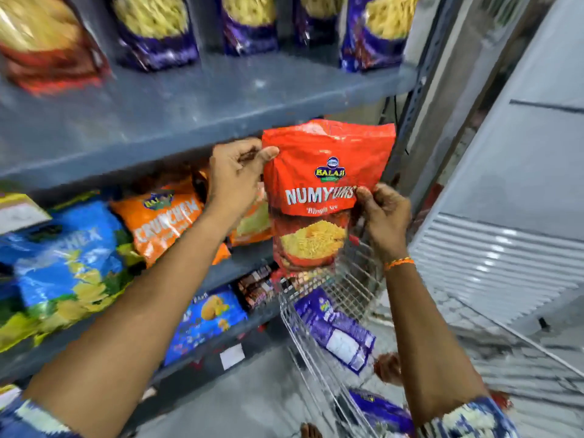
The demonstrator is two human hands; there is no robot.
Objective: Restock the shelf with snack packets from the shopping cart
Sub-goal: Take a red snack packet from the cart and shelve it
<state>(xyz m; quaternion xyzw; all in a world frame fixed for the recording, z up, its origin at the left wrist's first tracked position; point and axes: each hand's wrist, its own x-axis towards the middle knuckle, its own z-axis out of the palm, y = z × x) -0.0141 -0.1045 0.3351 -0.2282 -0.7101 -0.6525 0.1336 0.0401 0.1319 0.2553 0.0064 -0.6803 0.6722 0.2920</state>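
Note:
I hold a red-orange snack packet (319, 184) upright in front of the grey metal shelf (196, 102), just under the upper board's front edge. My left hand (235, 177) pinches its upper left edge. My right hand (384, 216) grips its right side lower down. Below the packet stands the wire shopping cart (344, 298), with a purple packet (336, 330) lying in it and another purple one (382, 412) nearer to me.
The upper shelf holds purple packets (155, 30) and a red packet (47, 42). The middle shelf carries an orange packet (161, 219) and a blue one (63, 257). A blue biscuit pack (202, 324) sits lower. A white cabinet (512, 191) stands at the right.

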